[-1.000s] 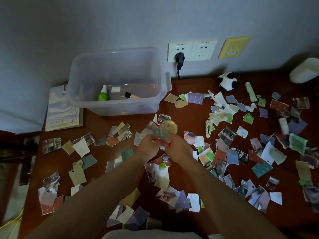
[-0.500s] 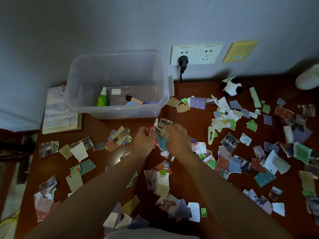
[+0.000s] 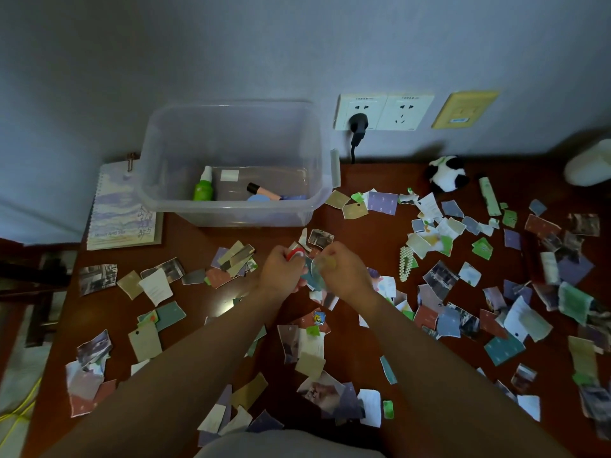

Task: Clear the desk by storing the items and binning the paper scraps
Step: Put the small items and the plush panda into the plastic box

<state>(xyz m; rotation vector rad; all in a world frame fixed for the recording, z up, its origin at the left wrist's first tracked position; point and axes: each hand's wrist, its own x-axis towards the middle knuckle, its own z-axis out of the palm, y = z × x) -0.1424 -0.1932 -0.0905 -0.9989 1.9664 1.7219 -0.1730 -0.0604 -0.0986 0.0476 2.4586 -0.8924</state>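
Head view: both hands meet over the middle of the bench (image 3: 360,236), just in front of the clear plastic box (image 3: 231,137). The left hand (image 3: 281,271) has its fingers curled round a small red object (image 3: 295,253). The right hand (image 3: 344,272) pinches a round disc (image 3: 314,273); it is blurred, so I cannot tell what it is. Torn paper scraps (image 3: 155,285) lie all over the bench. Inside the box, a green spray bottle (image 3: 204,188) stands and a black-capped tube (image 3: 263,192) lies. A notebook (image 3: 122,209) lies left of the box, and a panda plush (image 3: 446,173) sits near the wall at the right.
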